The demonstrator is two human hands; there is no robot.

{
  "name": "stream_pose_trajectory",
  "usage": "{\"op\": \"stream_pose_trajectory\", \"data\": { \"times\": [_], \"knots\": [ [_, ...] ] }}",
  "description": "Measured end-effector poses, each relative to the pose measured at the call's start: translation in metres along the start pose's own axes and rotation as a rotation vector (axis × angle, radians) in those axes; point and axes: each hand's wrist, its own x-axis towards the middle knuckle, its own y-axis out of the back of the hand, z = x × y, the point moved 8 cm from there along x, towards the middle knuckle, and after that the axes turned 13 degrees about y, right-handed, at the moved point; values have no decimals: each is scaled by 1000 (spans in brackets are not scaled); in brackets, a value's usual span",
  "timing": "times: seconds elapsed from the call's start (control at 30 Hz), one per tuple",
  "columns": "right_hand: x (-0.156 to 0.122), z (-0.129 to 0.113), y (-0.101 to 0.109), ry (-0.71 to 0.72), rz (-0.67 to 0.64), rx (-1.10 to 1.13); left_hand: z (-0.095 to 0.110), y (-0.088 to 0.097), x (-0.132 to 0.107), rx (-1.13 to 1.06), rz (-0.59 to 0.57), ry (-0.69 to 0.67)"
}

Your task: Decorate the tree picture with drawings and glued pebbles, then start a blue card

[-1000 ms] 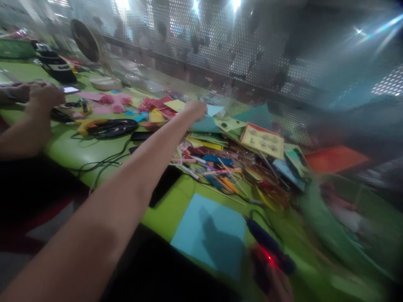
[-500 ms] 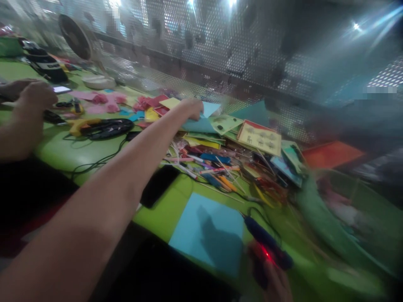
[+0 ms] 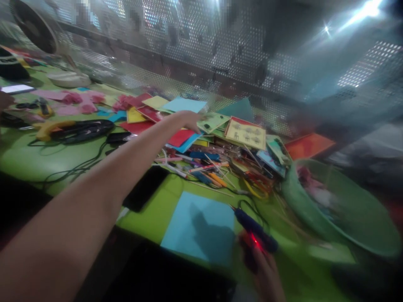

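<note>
My left hand (image 3: 191,121) reaches far over the table into a pile of coloured paper and cards. It is at a red sheet (image 3: 182,137) with a blue sheet under it; its fingers are blurred and partly hidden, so their grip does not show. My right hand (image 3: 260,262), low at the right, is closed round a dark blue glue gun (image 3: 256,230) with a glowing red light. The gun's tip points up-left, by the corner of a light blue square of paper (image 3: 181,222) at the table's front edge. A hand's shadow falls on that square.
A black phone (image 3: 146,188) lies beside the blue square. Several pens and sticks (image 3: 214,170) clutter the middle. A green basin (image 3: 355,209) stands at the right, a white fan (image 3: 37,29) at back left. Scissors-like yellow-black tool and cables (image 3: 85,131) lie left; another person's hand (image 3: 5,100) shows.
The view has swung right. The light blue sheet at my left hand now lies farther back on the pile, and red and blue sheets show by that hand. My right hand keeps the glue gun.
</note>
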Motion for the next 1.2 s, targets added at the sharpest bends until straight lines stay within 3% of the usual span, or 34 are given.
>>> {"op": "stream_pose_trajectory", "data": {
  "times": [0.2, 0.37, 0.6, 0.73, 0.93, 1.2],
  "knots": [
    [-4, -5, -7, 9, 11, 7, 51, -29, -1, 49, 92, -65],
    [-8, -1, -7, 18, 71, 20, 69, -36, 5, 62, 190, -76],
    [-11, 1, -5, -5, 70, 22, 67, -33, 13, 45, 165, -34],
    [-14, 3, -4, -21, 130, 47, 64, -22, 18, 15, 165, 11],
    [-13, 4, -7, -18, 106, 57, 67, -5, 34, -28, 161, 33],
    [-13, 3, -6, 3, 100, 36, 64, -10, 48, -40, 115, 37]
  ]
}}
